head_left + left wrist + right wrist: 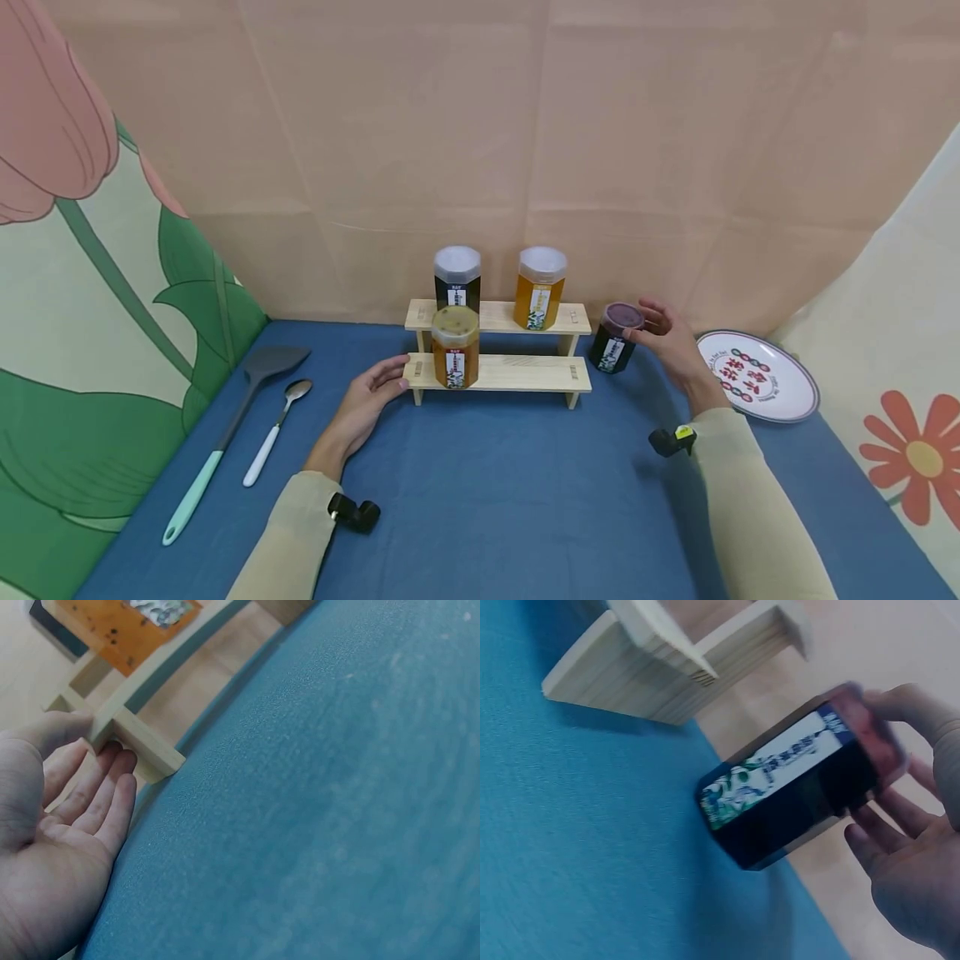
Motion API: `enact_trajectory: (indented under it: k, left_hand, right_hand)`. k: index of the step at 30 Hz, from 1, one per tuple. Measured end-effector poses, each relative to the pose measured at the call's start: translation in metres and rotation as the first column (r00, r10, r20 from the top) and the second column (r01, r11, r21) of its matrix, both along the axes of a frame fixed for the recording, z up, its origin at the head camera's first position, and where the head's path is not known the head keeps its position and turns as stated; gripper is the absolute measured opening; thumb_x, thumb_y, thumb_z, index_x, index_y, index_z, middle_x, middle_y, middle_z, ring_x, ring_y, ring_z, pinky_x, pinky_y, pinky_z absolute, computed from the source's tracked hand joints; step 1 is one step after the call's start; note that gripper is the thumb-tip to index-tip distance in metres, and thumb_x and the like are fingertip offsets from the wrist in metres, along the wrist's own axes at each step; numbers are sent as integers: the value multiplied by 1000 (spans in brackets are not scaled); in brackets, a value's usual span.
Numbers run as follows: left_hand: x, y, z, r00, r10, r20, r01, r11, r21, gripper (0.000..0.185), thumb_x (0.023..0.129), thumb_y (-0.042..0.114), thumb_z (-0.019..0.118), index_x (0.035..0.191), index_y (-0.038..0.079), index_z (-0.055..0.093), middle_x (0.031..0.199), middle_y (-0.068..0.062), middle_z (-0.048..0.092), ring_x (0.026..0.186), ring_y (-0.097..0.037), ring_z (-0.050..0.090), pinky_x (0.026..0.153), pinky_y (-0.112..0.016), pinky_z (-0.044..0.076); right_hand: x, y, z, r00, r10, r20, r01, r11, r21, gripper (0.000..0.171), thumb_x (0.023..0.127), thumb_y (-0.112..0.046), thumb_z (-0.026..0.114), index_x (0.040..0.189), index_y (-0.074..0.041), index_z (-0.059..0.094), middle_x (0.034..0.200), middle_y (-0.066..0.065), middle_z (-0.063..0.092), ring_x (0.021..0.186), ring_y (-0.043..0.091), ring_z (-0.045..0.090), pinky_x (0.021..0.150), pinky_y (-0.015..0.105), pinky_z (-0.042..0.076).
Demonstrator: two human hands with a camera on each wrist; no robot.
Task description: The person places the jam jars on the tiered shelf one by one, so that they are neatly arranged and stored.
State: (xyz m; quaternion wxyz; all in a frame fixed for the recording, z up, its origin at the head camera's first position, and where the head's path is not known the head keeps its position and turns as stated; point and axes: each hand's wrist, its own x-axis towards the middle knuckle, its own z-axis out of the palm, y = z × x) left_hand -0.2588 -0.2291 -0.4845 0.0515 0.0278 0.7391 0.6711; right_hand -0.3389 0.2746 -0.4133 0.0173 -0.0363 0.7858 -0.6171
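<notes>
A two-tier wooden stand (525, 372) is at the middle of the table. My left hand (369, 397) grips the left end of its lower step, thumb on top and fingers beneath, as the left wrist view shows. My right hand (670, 350) holds a dark jar (795, 776) by its purple lid, just right of the stand; the jar leans slightly. On the lower step, near its left end, is an amber jar (456, 350). The upper step carries another dark jar (457, 287), partly hidden behind the amber one, and a golden jar (540, 292) with a white lid.
To the left lie a grey spatula (255, 387) with a mint handle and a spoon (270, 442) with a white handle. A white oval plate (787, 392) with red print lies right of my right hand. A beige backdrop (465, 125) rises behind the blue tablecloth (495, 500).
</notes>
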Motion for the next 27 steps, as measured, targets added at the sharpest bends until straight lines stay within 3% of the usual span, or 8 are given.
enact_trajectory:
  k: [12,27]
  left_hand:
    - [0,-1,1,1000,2,4,-2,1000,-1,57,103,30,66,154,15,47,153,-12,50,138,-23,49,102,-16,49]
    - [1,2,2,1000,7,-1,-7,1000,2,56,103,29,66,154,15,48,152,-12,51,136,-22,50,107,-23,49]
  right_hand:
    - [-6,-11,-34,999,-25,-47,26,1000,15,86,95,-17,76,164,-18,24,163,18,34,148,35,31,125,62,27]
    - [-5,-9,-36,996,-67,-52,67,998,7,83,92,-25,80,161,-26,34,160,11,38,144,28,32,123,58,30]
